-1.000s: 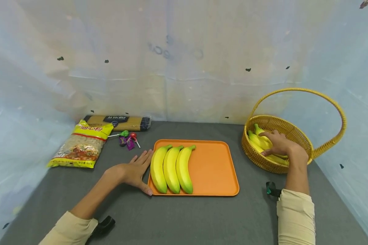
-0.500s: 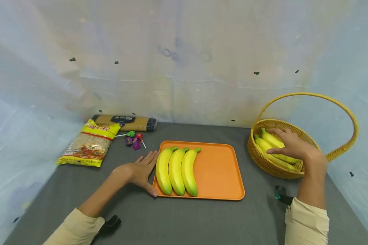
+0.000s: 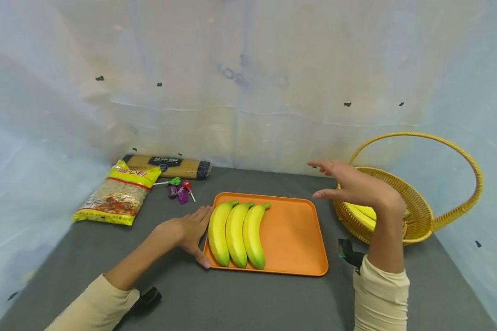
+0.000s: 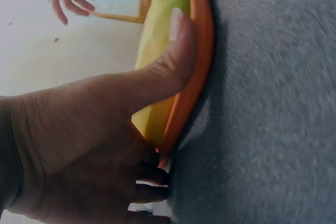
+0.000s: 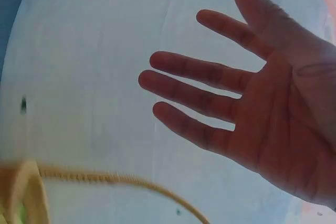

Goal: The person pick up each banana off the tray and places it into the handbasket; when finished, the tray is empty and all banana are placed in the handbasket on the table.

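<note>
Three yellow bananas (image 3: 236, 235) with green tips lie side by side on the left half of an orange tray (image 3: 291, 236). My left hand (image 3: 186, 234) rests against the tray's left edge, fingers straight and thumb at the near left corner. In the left wrist view that thumb overlaps the tray's rim (image 4: 198, 72). My right hand (image 3: 356, 186) hangs in the air at the left side of a wicker basket (image 3: 416, 207). The right wrist view shows its fingers (image 5: 199, 69) spread, with nothing in the palm. More bananas (image 3: 362, 215) lie in the basket, partly hidden by the right hand and wrist.
A yellow food bag (image 3: 118, 193) lies at the left, with a spaghetti pack (image 3: 170, 166) behind it. Lollipops (image 3: 187, 185) and purple-wrapped candies (image 3: 178, 192) lie near them. The basket's tall handle (image 3: 476, 174) arches up at the right. Plastic sheeting hangs behind the grey table (image 3: 248, 303).
My right hand has lifted out of the basket and moved left, holding nothing. The left hand stays at the tray edge. The head view has shifted slightly.
</note>
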Available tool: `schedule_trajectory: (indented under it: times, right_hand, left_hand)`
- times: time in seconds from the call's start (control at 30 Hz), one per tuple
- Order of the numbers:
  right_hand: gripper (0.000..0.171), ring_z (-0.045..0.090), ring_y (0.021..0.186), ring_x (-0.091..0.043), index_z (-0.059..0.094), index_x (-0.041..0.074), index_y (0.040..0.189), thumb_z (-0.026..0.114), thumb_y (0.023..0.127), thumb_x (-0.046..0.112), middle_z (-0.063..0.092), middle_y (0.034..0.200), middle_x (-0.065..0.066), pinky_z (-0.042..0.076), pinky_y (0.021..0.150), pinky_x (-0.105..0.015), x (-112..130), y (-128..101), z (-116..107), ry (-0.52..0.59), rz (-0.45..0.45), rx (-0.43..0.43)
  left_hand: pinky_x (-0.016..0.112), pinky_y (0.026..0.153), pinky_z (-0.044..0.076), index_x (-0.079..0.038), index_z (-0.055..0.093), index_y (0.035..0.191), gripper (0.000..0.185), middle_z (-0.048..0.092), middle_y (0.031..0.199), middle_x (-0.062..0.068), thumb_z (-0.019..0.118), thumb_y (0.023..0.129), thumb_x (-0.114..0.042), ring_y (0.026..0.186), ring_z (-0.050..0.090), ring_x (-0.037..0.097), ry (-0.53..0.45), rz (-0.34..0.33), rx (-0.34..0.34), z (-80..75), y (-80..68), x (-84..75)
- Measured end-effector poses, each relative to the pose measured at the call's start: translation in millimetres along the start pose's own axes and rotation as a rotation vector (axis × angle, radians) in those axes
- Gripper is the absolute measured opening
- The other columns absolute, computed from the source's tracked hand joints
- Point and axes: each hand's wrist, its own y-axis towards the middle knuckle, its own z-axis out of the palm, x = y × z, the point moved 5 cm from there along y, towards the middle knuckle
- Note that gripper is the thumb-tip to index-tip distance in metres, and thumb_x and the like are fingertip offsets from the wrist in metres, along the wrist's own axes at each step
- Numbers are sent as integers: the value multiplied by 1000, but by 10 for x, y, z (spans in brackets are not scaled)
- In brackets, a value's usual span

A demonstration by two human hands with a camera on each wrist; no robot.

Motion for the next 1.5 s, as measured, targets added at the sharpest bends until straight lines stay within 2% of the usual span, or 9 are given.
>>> schedule_trajectory:
  times: [0.3, 0.53, 0.7, 0.8, 0.97, 1.1, 1.27, 1.33, 1.5]
  right_hand:
    - [75, 43, 152, -36, 32, 11, 164, 68, 102, 37, 40, 167, -12, 40, 121, -57, 372, 400, 486, 3, -52, 206]
    - [75, 48, 149, -37, 31, 16, 165, 67, 103, 35, 38, 169, -11, 44, 119, -54, 478, 633, 890, -40, -13, 420]
    - [68, 49, 149, -31, 38, 23, 163, 68, 103, 32, 43, 167, -5, 43, 120, -52, 519, 775, 1133, -69, -15, 522]
    - [64, 57, 139, -23, 42, 30, 160, 69, 102, 33, 48, 164, 0, 47, 116, -45, 539, 823, 1244, -122, -45, 568]
    - [55, 62, 126, -17, 53, 32, 153, 69, 101, 38, 61, 150, 1, 50, 108, -40, 547, 838, 1309, -177, -83, 609]
    - [47, 56, 138, -23, 60, 26, 145, 71, 100, 35, 59, 150, -1, 48, 114, -45, 503, 822, 1260, -152, -45, 611]
    - [52, 50, 147, -24, 59, 28, 149, 71, 99, 36, 55, 158, 0, 45, 119, -46, 483, 834, 1281, -163, -50, 630]
    - [50, 58, 140, -22, 62, 29, 146, 72, 98, 38, 57, 155, 2, 49, 115, -42, 474, 851, 1319, -161, -39, 640]
    - [31, 74, 96, -23, 73, 27, 126, 76, 96, 34, 64, 138, 2, 59, 93, -40, 413, 872, 1375, -88, 62, 653]
  left_hand:
    - [64, 131, 17, 4, 0, 166, 152, -1, 175, 26, 84, 68, -76, 164, 4, 44, -12, -1, -5, 12, -33, -8]
    - [65, 131, 11, -3, -5, 168, 167, -6, 177, 20, 73, 52, -96, 165, -3, 39, -55, 29, -26, 152, 142, 138]
    - [64, 132, 11, -2, -7, 167, 164, -7, 177, 21, 77, 58, -91, 165, -3, 40, -58, 28, -3, 105, 105, 101]
    - [62, 133, 9, -3, -9, 167, 164, -10, 177, 19, 77, 57, -91, 166, -5, 38, -48, 16, 22, 108, 112, 103]
    - [57, 135, 6, -11, -9, 168, 173, -13, 177, 10, 70, 43, -102, 166, -10, 30, -36, -11, 21, 212, 252, 235]
    - [58, 135, 6, -9, -7, 168, 176, -11, 178, 12, 68, 40, -103, 166, -9, 31, -47, 3, 0, 257, 335, 297]
    - [61, 134, 6, -8, -8, 168, 172, -12, 177, 14, 70, 46, -101, 166, -9, 34, -42, 22, 4, 242, 316, 297]
    - [64, 132, 7, -6, -9, 168, 169, -13, 177, 17, 72, 50, -98, 165, -9, 38, -45, 33, 8, 229, 296, 287]
    - [63, 132, 7, -7, -9, 168, 169, -12, 177, 16, 71, 50, -98, 166, -8, 37, -46, 33, 7, 269, 327, 324]
